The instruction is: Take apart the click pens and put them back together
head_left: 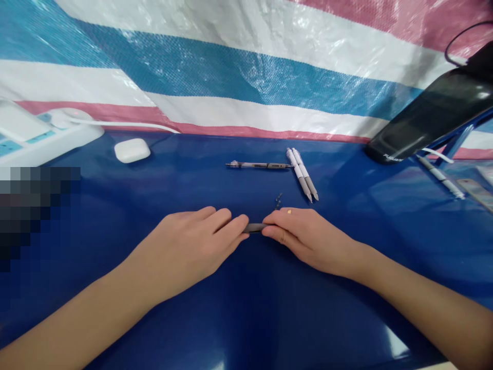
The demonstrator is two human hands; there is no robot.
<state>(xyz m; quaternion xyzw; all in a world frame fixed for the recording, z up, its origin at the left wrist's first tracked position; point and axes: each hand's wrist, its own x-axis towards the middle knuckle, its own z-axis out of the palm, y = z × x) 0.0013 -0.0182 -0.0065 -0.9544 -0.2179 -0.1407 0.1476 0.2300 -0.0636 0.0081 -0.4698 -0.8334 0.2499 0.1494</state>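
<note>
Between my two hands lies a pen (256, 227), of which only a short grey grip section shows. My left hand (204, 239) is closed on its left end, and my right hand (298, 234) pinches the right end between thumb and fingers. Both ends of the pen are hidden inside the fingers. Just beyond my right fingertips are several tiny dark bits (278, 200) on the table. Farther back, a clear pen with a dark grip (259, 165) lies sideways, its right end at two white pens with grey grips (302, 173) set side by side.
The blue table (246, 308) meets a striped plastic sheet (239, 67) at the back. A white earbud case (132, 150) and a power strip (73, 128) sit at left. At right are a black bottle (427, 113), another pen (441, 177) and a phone-like object (475, 191).
</note>
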